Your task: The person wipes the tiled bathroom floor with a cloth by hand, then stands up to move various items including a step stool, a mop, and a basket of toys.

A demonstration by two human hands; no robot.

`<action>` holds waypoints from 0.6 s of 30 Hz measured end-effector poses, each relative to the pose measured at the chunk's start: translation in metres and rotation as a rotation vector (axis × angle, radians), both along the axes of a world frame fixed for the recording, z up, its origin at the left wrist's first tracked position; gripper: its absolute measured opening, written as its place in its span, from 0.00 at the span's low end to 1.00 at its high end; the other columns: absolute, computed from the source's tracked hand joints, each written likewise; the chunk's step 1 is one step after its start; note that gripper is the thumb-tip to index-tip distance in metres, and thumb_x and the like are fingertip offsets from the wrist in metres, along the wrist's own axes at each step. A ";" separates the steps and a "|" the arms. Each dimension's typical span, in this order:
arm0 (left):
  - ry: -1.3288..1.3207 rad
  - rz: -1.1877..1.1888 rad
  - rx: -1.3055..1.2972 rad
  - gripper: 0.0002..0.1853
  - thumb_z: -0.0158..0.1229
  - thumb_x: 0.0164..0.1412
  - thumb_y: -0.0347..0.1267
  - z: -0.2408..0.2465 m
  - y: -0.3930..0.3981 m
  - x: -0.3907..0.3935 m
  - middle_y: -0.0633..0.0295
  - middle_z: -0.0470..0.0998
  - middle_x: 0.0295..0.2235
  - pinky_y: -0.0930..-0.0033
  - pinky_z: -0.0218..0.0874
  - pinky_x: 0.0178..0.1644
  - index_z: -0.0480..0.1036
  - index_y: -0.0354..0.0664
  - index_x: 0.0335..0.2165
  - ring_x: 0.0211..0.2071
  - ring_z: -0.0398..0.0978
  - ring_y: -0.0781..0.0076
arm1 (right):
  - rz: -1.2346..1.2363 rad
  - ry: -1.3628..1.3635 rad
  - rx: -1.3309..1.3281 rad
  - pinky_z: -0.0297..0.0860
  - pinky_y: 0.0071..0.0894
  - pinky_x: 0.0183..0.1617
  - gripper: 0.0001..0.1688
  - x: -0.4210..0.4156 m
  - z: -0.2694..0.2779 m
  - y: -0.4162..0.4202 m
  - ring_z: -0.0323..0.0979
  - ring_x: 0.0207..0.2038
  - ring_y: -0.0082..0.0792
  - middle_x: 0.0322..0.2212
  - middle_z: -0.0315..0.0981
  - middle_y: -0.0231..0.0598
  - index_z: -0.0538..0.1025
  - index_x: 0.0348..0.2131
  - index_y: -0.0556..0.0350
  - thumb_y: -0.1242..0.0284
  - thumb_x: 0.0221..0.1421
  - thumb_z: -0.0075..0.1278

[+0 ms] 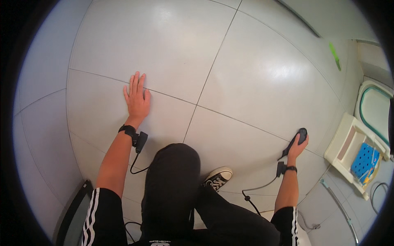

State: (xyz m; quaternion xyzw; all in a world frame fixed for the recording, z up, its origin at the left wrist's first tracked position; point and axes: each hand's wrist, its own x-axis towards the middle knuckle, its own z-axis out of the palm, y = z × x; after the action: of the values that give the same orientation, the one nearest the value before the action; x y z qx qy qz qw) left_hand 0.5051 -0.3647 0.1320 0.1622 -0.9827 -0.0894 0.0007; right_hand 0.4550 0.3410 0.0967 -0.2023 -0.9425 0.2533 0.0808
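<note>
Spread flat on the pale tiled surface, my left hand has its fingers apart and holds nothing. A black device with a cable is strapped at that wrist. At the right, my right hand grips a dark object, a black cloth or pad by its look, pressed against the tiles. A loose dark end of it trails below the palm. Another cabled device sits on the right wrist.
A cream plastic rack holds a blue perforated item. Beside it is a white basin with a green rim. A bright green strip lies at the upper right. A metal bar and my sneaker are lower down.
</note>
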 end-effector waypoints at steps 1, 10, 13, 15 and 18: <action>-0.023 0.014 0.013 0.32 0.45 0.64 0.33 0.000 -0.001 0.000 0.64 0.51 0.69 0.44 0.26 0.71 0.56 0.52 0.66 0.70 0.45 0.62 | -0.093 0.054 -0.035 0.47 0.45 0.70 0.40 -0.022 -0.006 0.000 0.52 0.66 0.53 0.63 0.54 0.57 0.59 0.63 0.69 0.55 0.66 0.46; -0.055 0.024 0.025 0.32 0.44 0.63 0.33 -0.004 -0.004 0.003 0.64 0.51 0.69 0.43 0.25 0.71 0.56 0.52 0.66 0.70 0.45 0.62 | 0.123 0.131 0.153 0.49 0.47 0.69 0.30 -0.134 -0.022 -0.086 0.55 0.63 0.54 0.60 0.59 0.58 0.62 0.60 0.70 0.65 0.68 0.35; -0.025 0.018 0.030 0.32 0.44 0.63 0.33 -0.007 -0.005 0.005 0.64 0.51 0.69 0.43 0.26 0.71 0.56 0.52 0.65 0.70 0.45 0.63 | 0.375 0.177 -0.005 0.49 0.44 0.70 0.28 -0.187 -0.022 -0.189 0.56 0.64 0.51 0.60 0.61 0.54 0.64 0.61 0.64 0.68 0.66 0.36; -0.020 0.012 0.023 0.32 0.44 0.63 0.32 -0.005 -0.005 0.004 0.64 0.51 0.69 0.43 0.26 0.71 0.56 0.53 0.65 0.70 0.45 0.63 | 0.657 0.236 -0.019 0.47 0.45 0.70 0.28 -0.189 -0.013 -0.272 0.54 0.65 0.51 0.62 0.61 0.48 0.65 0.61 0.58 0.66 0.66 0.37; -0.013 0.012 0.025 0.31 0.44 0.63 0.33 -0.001 -0.002 0.003 0.65 0.52 0.69 0.43 0.26 0.71 0.56 0.53 0.65 0.70 0.45 0.64 | 1.055 0.198 -0.180 0.46 0.46 0.72 0.29 -0.130 0.005 -0.394 0.52 0.67 0.47 0.63 0.59 0.45 0.65 0.62 0.54 0.69 0.64 0.40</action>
State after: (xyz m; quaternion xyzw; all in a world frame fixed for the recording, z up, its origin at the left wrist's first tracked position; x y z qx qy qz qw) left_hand 0.5081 -0.3671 0.1306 0.1687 -0.9805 -0.1008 -0.0074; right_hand 0.3252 -0.0531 0.1020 0.3167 -0.8786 0.3571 0.0134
